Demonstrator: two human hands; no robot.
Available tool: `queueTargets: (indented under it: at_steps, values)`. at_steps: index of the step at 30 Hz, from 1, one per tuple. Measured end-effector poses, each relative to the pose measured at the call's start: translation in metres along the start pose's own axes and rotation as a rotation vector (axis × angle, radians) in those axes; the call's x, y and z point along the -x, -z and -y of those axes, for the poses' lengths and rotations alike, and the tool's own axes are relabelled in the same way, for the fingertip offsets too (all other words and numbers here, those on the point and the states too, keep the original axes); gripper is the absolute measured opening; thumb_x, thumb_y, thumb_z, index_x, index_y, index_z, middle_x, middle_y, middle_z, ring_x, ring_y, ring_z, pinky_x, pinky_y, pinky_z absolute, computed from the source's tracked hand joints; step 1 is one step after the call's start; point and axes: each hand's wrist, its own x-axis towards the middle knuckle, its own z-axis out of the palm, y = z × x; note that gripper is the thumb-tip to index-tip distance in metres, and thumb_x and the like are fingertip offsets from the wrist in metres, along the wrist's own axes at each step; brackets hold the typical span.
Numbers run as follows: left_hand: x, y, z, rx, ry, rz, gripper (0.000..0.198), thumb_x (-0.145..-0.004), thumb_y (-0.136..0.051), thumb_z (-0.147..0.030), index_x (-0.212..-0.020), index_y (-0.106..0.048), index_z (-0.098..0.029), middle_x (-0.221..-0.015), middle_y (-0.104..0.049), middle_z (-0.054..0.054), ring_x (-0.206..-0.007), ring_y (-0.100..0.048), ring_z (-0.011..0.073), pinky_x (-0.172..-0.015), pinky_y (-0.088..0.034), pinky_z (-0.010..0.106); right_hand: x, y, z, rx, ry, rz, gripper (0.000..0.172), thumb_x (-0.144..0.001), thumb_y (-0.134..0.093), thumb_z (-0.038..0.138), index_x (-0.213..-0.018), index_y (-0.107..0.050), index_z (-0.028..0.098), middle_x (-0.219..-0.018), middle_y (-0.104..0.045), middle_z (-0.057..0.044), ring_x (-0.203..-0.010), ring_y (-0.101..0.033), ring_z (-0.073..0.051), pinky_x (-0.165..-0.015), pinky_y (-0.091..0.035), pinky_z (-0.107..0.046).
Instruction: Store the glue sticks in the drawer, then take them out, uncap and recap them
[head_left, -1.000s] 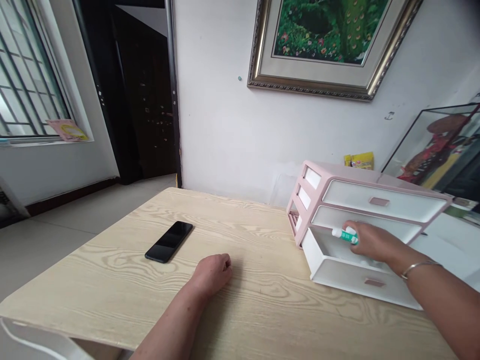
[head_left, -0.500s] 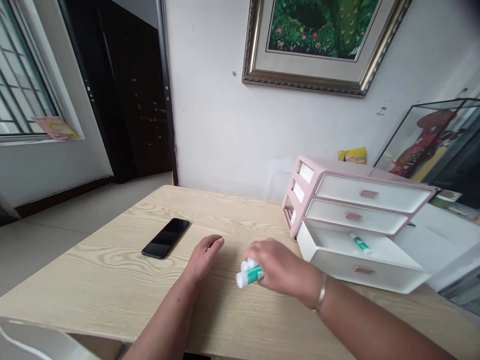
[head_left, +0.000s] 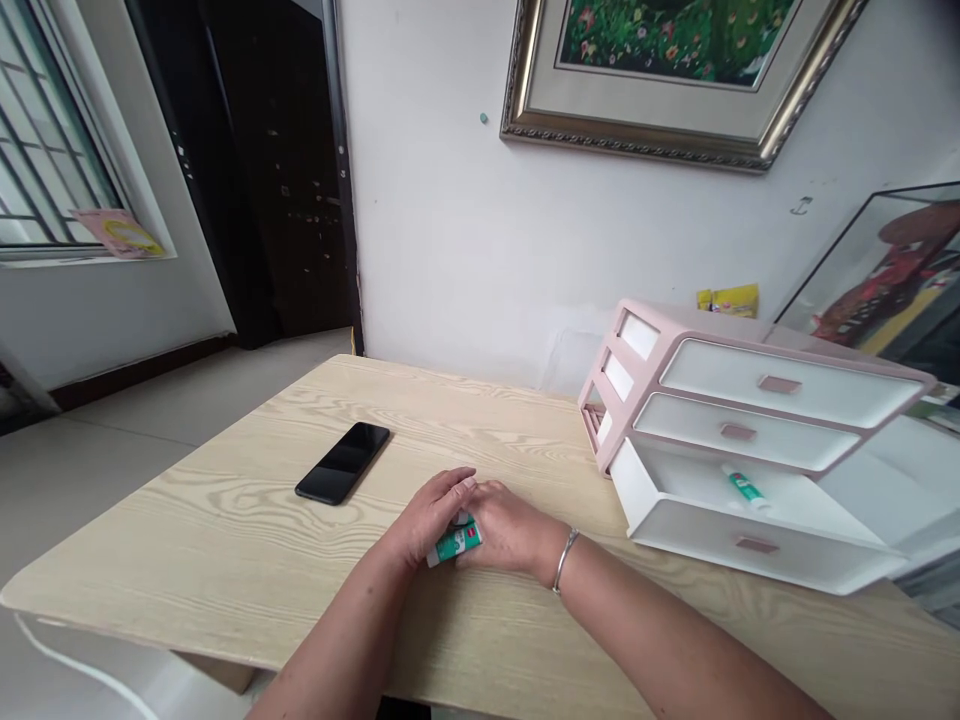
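Black smartphone [head_left: 342, 463] lying flat, left part of table [head_left: 225, 560]; gilt-framed painting [head_left: 660, 70] on wall above; yellow packet [head_left: 727, 300] beyond far edge.

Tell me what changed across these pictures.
The right hand has come out of the open bottom drawer, carrying a green-and-white tube left to the tabletop. The left hand has moved right to meet it, and both now close around the tube. The slimmer tube stays in the drawer, and the black phone stays on the wooden table.
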Motion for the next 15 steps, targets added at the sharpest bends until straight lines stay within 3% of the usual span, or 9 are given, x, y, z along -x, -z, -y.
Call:
queueTargets:
  at_steps: [3, 7, 10, 13, 15]
  values:
    - [0.002, -0.001, -0.001, -0.112, -0.039, 0.023, 0.060, -0.095, -0.046, -0.059, -0.136, -0.061, -0.018, -0.142, -0.060, 0.011, -0.134, -0.052, 0.0275, -0.116, -0.036, 0.042, 0.011, -0.006, -0.008, -0.029, -0.010, -0.065, 0.093, -0.055, -0.090, 0.056, -0.134, -0.053, 0.024, -0.129, -0.063, -0.010, -0.123, -0.055, -0.031, -0.107, -0.037, -0.045]
    - [0.005, -0.002, -0.004, -0.289, -0.136, 0.091, 0.062, -0.093, -0.049, -0.060, -0.138, -0.060, -0.020, -0.140, -0.060, 0.011, -0.133, -0.051, 0.0274, -0.115, -0.037, 0.041, 0.024, -0.011, -0.014, 0.000, -0.040, -0.109, 0.104, -0.053, -0.087, 0.066, -0.139, -0.048, 0.021, -0.137, -0.056, -0.015, -0.132, -0.046, -0.035, -0.113, -0.030, -0.052]
    - [0.006, -0.004, -0.005, -0.412, -0.176, 0.127, 0.074, -0.085, -0.059, -0.065, -0.144, -0.053, -0.020, -0.144, -0.055, 0.013, -0.136, -0.047, 0.0302, -0.116, -0.035, 0.044, 0.032, -0.016, -0.020, 0.011, -0.064, -0.127, 0.115, -0.053, -0.086, 0.068, -0.146, -0.041, 0.018, -0.142, -0.052, -0.018, -0.137, -0.041, -0.036, -0.116, -0.028, -0.053]
    - [0.006, -0.006, -0.002, -0.512, -0.250, 0.185, 0.089, -0.076, -0.068, -0.069, -0.149, -0.047, -0.023, -0.145, -0.054, 0.013, -0.137, -0.045, 0.0321, -0.116, -0.034, 0.047, 0.044, -0.018, -0.022, 0.026, -0.099, -0.118, 0.114, -0.054, -0.085, 0.068, -0.146, -0.042, 0.017, -0.148, -0.045, -0.019, -0.142, -0.035, -0.038, -0.118, -0.028, -0.054]
    - [0.005, -0.008, 0.000, -0.573, -0.288, 0.213, 0.095, -0.071, -0.071, -0.071, -0.150, -0.045, -0.026, -0.145, -0.054, 0.013, -0.137, -0.045, 0.0330, -0.115, -0.033, 0.049, 0.054, -0.016, -0.019, 0.040, -0.120, -0.118, 0.099, -0.066, -0.082, 0.063, -0.145, -0.044, 0.017, -0.152, -0.042, -0.019, -0.145, -0.031, -0.036, -0.119, -0.027, -0.054]
